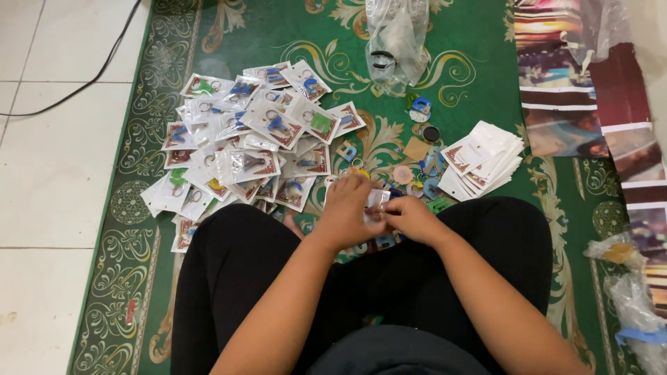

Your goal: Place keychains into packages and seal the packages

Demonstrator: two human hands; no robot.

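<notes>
Pinching a small clear packet [377,201] between them at the frame's centre, the left hand [346,212] and right hand [412,217] both close their fingers on it — just above the person's black-clad knees. A heap of filled packets [243,139] spreads across the green carpet [486,83] at upper left, a neat stack of cards [481,161] lies right of centre, and loose keychains [424,177] sit between.

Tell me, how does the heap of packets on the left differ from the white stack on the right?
The heap of filled packets sprawls loose and overlapping, while the stack of white cards is fanned but orderly. The heap's packets show coloured pieces and rings inside clear plastic; the stack shows plain white cards with dark red corners. The heap is far bigger. Both lie on the green carpet.
</notes>
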